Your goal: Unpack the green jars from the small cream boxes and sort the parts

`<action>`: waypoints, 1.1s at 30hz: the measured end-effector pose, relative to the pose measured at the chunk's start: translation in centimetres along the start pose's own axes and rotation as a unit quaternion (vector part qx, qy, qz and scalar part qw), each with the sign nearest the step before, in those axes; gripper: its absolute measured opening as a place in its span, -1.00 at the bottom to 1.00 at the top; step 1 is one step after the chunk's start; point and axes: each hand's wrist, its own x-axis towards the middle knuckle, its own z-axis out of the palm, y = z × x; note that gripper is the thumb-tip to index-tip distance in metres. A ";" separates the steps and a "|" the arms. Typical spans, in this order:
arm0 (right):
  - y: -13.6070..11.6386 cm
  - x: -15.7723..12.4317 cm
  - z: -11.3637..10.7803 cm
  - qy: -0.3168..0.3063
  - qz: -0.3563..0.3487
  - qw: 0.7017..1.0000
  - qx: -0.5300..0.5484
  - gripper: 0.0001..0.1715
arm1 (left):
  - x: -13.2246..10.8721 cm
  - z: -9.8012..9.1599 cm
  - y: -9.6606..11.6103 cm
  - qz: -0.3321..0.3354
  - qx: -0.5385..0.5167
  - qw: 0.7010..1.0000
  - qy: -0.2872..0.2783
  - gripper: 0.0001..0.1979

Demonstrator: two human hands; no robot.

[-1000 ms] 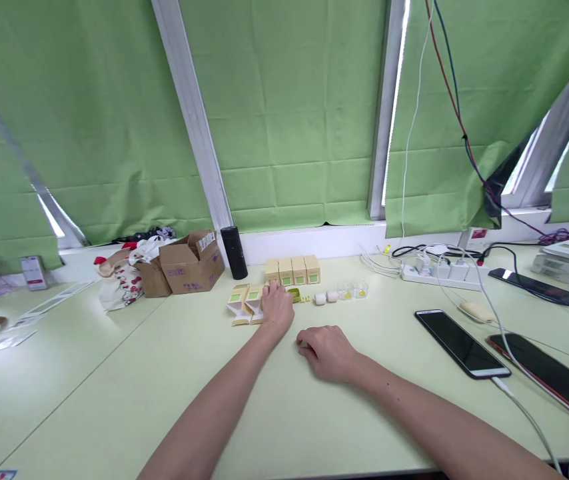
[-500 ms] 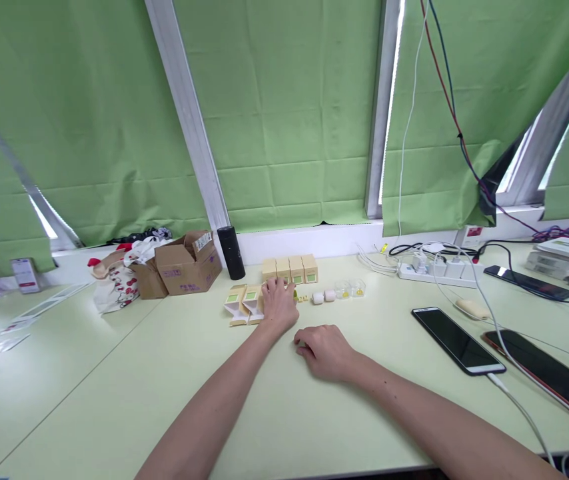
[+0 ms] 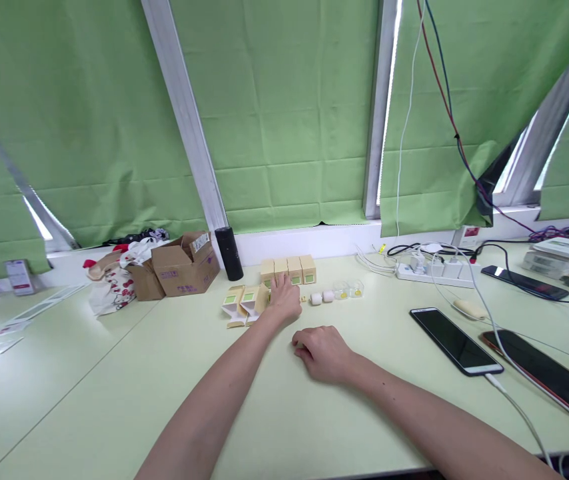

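Green blinds (image 3: 289,113) hang behind a pale desk (image 3: 114,400), where four small cartons (image 3: 294,265) stand in a row. Nearer, two open cartons (image 3: 234,300) sit side by side next to the left hand (image 3: 285,298), its fingers slightly parted. Loosely curled, the right hand (image 3: 322,352) rests on the desk, palm hidden; whether either pinches anything, I cannot tell. Two white cylinders (image 3: 316,299) and two clear cups (image 3: 354,289) are already grouped by kind; only the spot under the left hand seems unsettled
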 end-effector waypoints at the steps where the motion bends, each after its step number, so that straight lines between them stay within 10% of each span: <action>1: 0.0 0.0 0.0 -0.001 0.001 1.000 0.001 -0.81 | 0.0 0.0 0.0 -0.003 -0.001 1.000 0.000 -0.83; 12: 0.0 -0.1 -0.1 0.002 0.003 1.000 0.007 -0.81 | -0.4 -0.5 0.3 -0.003 -0.019 1.000 0.018 -0.76; 24: 0.2 0.1 0.5 0.017 -0.001 1.000 0.022 -0.81 | -7.2 -6.3 -4.9 -0.016 -0.162 0.969 0.187 -0.75; 33: 1.8 1.5 0.0 0.095 -0.001 0.992 0.079 -0.73 | -12.2 -3.5 -2.0 0.015 -0.039 0.998 -0.048 -0.78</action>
